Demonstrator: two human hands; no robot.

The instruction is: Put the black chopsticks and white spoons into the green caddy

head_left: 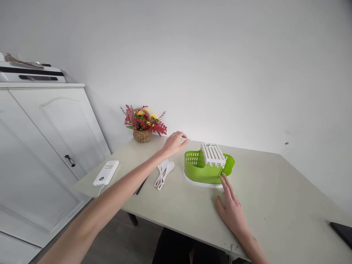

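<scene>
At the near rim of the green basket (205, 169), our right hand (231, 209) lies flat, fingers spread, fingertips touching it (holding nothing). Our left hand (174, 143), loosely open, hovers just left of the basket, above the white spoons (164, 173); right is nearer.

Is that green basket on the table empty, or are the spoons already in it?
The green basket looks empty. The white spoons lie on the table to its left.
</scene>
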